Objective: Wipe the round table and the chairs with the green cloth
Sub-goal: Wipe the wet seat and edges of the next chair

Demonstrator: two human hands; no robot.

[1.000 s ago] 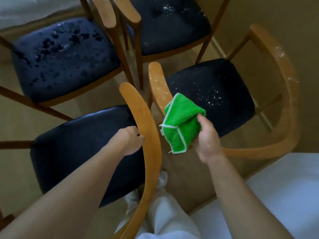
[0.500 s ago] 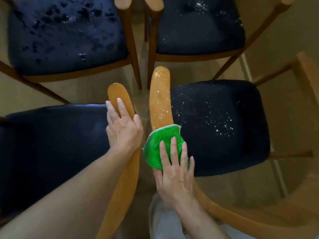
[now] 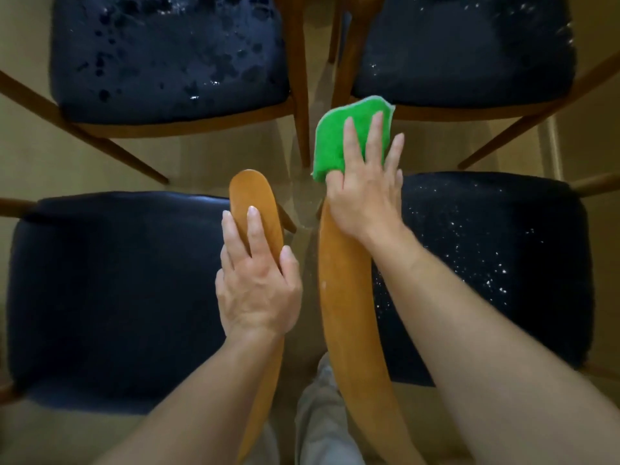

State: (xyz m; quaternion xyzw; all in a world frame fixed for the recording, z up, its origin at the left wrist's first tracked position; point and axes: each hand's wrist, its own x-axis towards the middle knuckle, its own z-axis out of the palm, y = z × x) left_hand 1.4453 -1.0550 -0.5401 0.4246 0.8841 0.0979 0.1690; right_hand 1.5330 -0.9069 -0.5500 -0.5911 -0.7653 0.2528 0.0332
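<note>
My right hand (image 3: pixel 364 189) presses the green cloth (image 3: pixel 339 139) flat onto the far tip of the near right chair's curved wooden armrest (image 3: pixel 345 313), fingers straight over the cloth. My left hand (image 3: pixel 256 280) rests flat with straight fingers on the wooden armrest (image 3: pixel 250 193) of the near left chair. The near right chair's dark seat (image 3: pixel 496 263) is speckled with white droplets. The near left chair's dark seat (image 3: pixel 110 290) looks plain. The round table is out of view.
Two more wooden chairs stand beyond, with dark seats: the far left seat (image 3: pixel 167 52) has wet blotches and the far right seat (image 3: pixel 459 45) a few specks. Their legs cross the narrow beige floor gap (image 3: pixel 302 203). My light trouser legs (image 3: pixel 318 421) show below.
My right hand has slid the green cloth forward along the right chair's armrest to its far tip. My left hand stays flat on the left armrest. The camera has tilted further down.
</note>
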